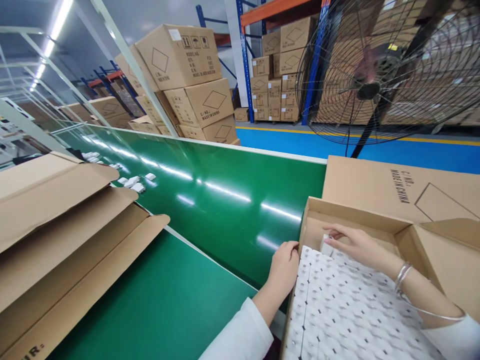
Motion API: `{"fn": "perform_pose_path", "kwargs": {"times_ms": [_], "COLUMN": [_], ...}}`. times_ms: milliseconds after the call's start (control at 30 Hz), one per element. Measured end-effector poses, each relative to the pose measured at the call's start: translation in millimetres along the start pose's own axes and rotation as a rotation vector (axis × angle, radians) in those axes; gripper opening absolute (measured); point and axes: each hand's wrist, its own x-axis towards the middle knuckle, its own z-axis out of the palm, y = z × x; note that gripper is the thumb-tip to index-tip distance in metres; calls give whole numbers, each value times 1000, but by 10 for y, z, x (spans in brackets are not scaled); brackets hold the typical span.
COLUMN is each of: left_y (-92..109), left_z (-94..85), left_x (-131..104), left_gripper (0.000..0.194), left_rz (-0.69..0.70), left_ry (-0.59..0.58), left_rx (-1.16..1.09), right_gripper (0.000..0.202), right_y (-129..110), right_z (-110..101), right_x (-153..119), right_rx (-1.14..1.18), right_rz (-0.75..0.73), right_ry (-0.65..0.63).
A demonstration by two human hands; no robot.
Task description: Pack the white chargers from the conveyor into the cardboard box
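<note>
My right hand (354,245) reaches into an open cardboard box (352,212) at the lower right. A small white block (326,245) is pinched between its thumb and fingers, upright at the edge of the packed rows. Those tightly packed white blocks (337,300) fill the near part of the box, with small dark gaps between them. Bare cardboard shows along the far end. On the box's left wall, my left hand (285,265) is closed around the rim, its fingertips partly hidden.
A green conveyor belt (225,200) runs away to the left, with loose white blocks (133,182) on it. Folded cardboard cartons (75,215) lie at left on a green worktop (157,300). Stacked cartons (198,75) and a large fan (369,90) stand behind the belt.
</note>
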Motion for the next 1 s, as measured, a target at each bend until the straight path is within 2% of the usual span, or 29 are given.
{"fn": "perform_pose_path", "kwargs": {"times_ms": [133,400,567,733,1000], "left_y": [-22,-12,20,36,-5], "left_z": [7,-10,-27,-30,-13], "left_x": [15,-7,-19,-23,-27], "left_gripper": [39,39,39,38,38], "left_rz": [-4,-13,-19,-9,10], "left_ry": [-8,-20,-19,-28,-12], "left_rx": [17,8,3,2,4], "right_gripper": [60,65,58,53,37], "right_y": [-2,-37,-67,-88,-165], "right_z": [7,23,42,83,115], "right_x": [6,7,26,-19,-97], "right_rx": [-11,-66,-98,-147,-185], "right_rz": [-26,0,23,-23,-133], "right_ry": [-79,-33,13,-47,-26]}}
